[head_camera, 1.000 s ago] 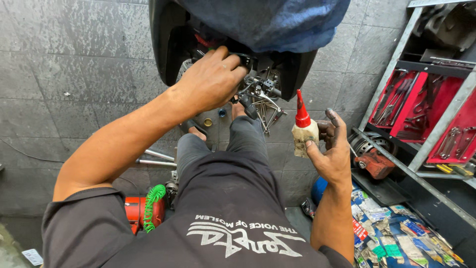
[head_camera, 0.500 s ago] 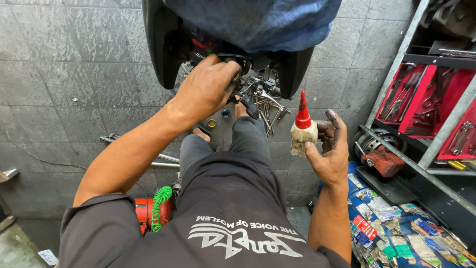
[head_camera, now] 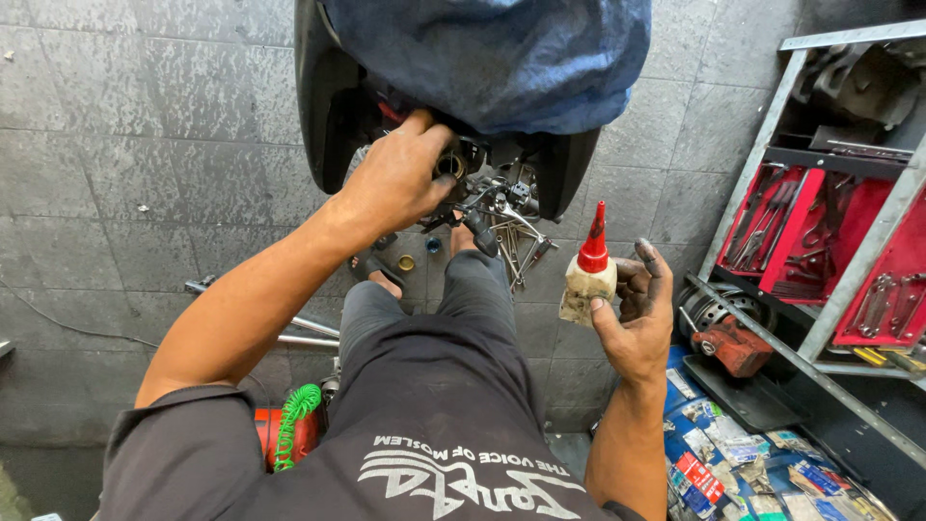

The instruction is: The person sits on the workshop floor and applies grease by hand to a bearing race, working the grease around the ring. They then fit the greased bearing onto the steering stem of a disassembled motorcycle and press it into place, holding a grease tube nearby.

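Observation:
I sit on the floor facing the underside of a scooter [head_camera: 333, 106] draped with a blue cloth [head_camera: 492, 58]. My left hand [head_camera: 395, 178] reaches into its engine area, fingers closed around a round metal part [head_camera: 449, 164]. Lower right, my right hand [head_camera: 637, 309] holds up a small grimy squeeze bottle [head_camera: 586, 275] with a red pointed nozzle, upright, clear of the scooter. Between my feet on the tiles lie several wrenches and tools [head_camera: 511, 236].
A metal shelf rack [head_camera: 830, 318] with red tool trays [head_camera: 801, 232] stands at the right. A red motor part [head_camera: 728, 338] and packets [head_camera: 733, 463] lie below it. A green coiled hose [head_camera: 294, 415] and metal rods [head_camera: 309, 333] are at my left.
My left hand has stayed on the engine part while my head moved slightly. The bottle in my right hand has remained raised in about the same place.

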The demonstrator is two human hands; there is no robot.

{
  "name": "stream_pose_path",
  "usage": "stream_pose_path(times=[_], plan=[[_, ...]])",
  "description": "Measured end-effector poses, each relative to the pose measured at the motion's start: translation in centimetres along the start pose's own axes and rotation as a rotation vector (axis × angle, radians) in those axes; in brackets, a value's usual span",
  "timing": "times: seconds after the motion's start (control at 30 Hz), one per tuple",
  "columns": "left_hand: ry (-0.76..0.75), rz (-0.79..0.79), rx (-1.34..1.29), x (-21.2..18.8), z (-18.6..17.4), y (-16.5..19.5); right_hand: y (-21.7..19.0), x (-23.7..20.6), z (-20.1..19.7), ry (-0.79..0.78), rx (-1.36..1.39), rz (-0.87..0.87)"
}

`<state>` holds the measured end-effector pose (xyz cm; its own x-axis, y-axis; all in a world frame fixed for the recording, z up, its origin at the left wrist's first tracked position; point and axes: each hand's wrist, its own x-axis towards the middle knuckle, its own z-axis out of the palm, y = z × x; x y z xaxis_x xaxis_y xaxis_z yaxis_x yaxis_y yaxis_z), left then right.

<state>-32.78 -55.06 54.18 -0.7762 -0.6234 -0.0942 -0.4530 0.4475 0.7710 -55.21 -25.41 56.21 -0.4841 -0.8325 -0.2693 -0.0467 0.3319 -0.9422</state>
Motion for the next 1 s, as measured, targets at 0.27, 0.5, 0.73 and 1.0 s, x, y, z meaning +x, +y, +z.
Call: stream_pose_path(times=[0.27,0.5,0.73,1.0], plan=[[-0.092,-0.058,0.035,0.6,-0.1,-0.3,-0.6,-0.3,0.1,0.021,0.029,0.01],[-0.105,-0.035,0.066,0.8,-0.5,-0.4,-0.8,-0.2,0.3,0.047,0.11,0.0],[-0.31,0.014,0.015,2.2,-2.2,-1.5,-2.0,0.4,0.9,0.003,-0.002,0.033],[-0.239,-0.082,-0.05,1.3,-1.6,-2.0,-4.5,3.0,3.8,-0.267,-0.464,-0.035]])
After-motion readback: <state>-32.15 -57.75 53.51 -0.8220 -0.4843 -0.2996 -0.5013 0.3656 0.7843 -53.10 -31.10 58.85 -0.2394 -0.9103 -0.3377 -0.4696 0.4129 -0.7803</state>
